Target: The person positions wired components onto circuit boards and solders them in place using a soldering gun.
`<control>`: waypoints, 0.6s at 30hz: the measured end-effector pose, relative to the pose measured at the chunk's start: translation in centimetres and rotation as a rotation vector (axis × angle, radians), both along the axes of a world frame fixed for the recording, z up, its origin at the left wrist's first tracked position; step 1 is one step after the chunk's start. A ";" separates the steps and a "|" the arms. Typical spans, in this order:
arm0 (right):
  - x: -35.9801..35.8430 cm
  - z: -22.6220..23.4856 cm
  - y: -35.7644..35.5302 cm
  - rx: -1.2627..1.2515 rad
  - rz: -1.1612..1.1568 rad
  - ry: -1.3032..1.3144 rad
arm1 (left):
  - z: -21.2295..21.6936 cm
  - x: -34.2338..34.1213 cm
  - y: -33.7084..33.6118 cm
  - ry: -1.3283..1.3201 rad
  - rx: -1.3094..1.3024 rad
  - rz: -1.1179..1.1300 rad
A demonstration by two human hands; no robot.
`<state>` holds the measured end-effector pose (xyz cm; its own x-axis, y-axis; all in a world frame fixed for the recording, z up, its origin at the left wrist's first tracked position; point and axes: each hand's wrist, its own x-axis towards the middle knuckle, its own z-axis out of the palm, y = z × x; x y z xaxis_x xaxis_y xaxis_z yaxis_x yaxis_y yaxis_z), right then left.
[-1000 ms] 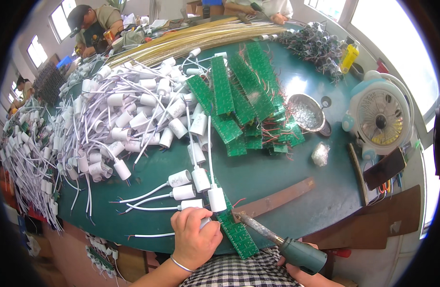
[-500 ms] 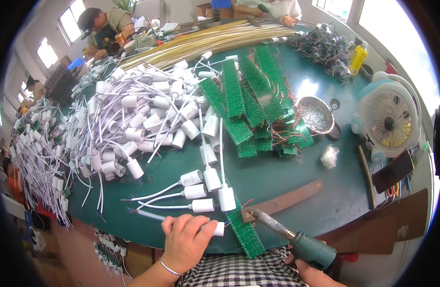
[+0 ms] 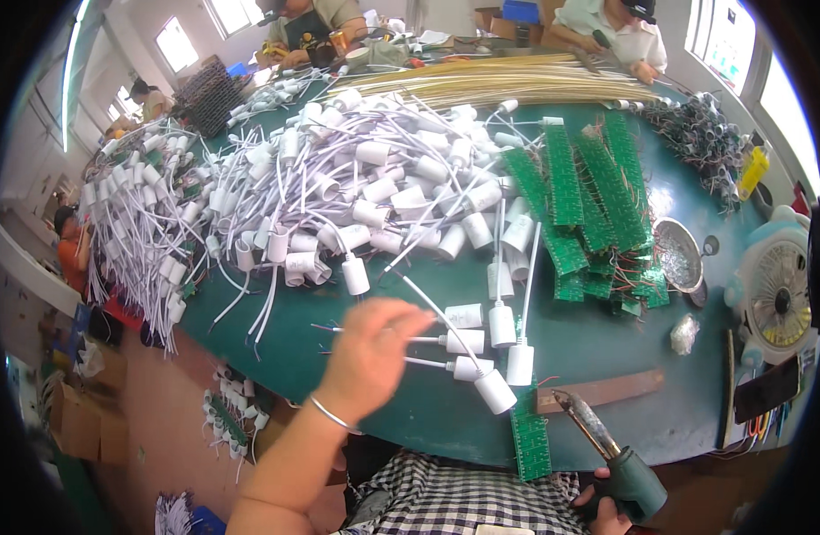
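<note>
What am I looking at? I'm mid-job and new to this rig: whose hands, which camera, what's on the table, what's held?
There is no machine here, just a person's two bare hands. The view comes from the left of two fisheye cameras on their head, looking down, so straight edges bend. The right hand holds a soldering iron with a green handle. The left hand is raised beside white cabled sockets; whether it touches a cable is unclear. On the green table are a large pile of similar sockets, stacked green circuit boards, a brown strip near the iron's tip, and a fan at the right.
</note>
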<state>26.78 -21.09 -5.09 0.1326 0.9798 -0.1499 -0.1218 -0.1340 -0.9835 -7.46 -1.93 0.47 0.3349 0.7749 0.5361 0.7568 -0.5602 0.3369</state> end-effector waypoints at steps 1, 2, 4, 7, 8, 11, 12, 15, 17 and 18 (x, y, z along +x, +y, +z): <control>0.0 0.2 -0.1 0.003 -0.012 -0.007 | 0.9 -1.6 1.0 0.133 0.083 0.040; -0.1 0.4 -0.1 0.009 -0.015 -0.008 | 1.5 -3.3 1.8 0.295 0.114 0.109; -0.2 0.8 0.0 0.026 -0.015 -0.005 | 1.7 -6.4 3.1 0.463 0.146 0.190; -0.4 1.4 -0.2 0.046 -0.040 -0.011 | 1.0 -8.9 4.7 0.670 0.158 0.153; -0.4 1.6 -0.4 0.048 -0.056 -0.016 | 0.9 -9.1 5.1 0.668 0.165 0.097; -0.2 2.2 -1.1 0.056 -0.112 -0.037 | 0.9 -9.1 5.7 0.630 0.137 0.019; -0.2 2.4 -1.4 0.059 -0.137 -0.047 | 0.9 -9.5 5.8 0.563 0.140 0.063; 0.3 2.7 -2.2 -0.006 -0.169 -0.106 | 1.9 -12.4 5.8 0.376 0.292 0.122; 1.9 0.4 -2.8 -0.043 0.005 -0.157 | 3.6 -11.4 4.2 0.320 0.346 0.220; 0.7 1.4 -1.9 0.020 -0.031 -0.163 | 4.4 -9.4 3.2 0.339 0.380 0.154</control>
<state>27.53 -23.00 -3.70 0.1836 0.9774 -0.1046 0.0361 -0.1130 -0.9929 -16.85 1.24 4.82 0.4361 0.6008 0.6700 0.8710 -0.4689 -0.1465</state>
